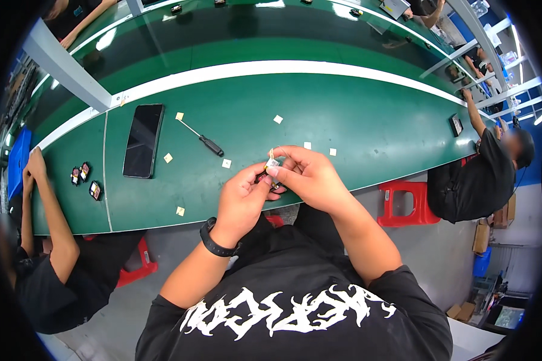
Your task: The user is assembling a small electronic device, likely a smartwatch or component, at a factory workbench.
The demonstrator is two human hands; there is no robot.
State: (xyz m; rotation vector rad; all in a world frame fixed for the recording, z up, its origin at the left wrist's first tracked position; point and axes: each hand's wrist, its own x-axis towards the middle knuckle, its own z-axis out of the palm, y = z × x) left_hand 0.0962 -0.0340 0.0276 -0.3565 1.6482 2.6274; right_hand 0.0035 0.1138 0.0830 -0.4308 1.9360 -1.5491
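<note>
Both hands meet over the near edge of the green bench. My left hand is closed around a small black device, which my fingers partly cover. Thumb and fingers of my right hand pinch a small pale square piece at the device's upper side. A thin, light-coloured strand or tab sticks up from that piece. Beyond the hands, to the left, lies a screwdriver with a dark handle and a thin metal shaft.
A black smartphone lies left of the screwdriver. Several small pale squares are scattered over the green bench. Small black devices sit farther left, near a co-worker's arms. Another person sits at right beside a red stool.
</note>
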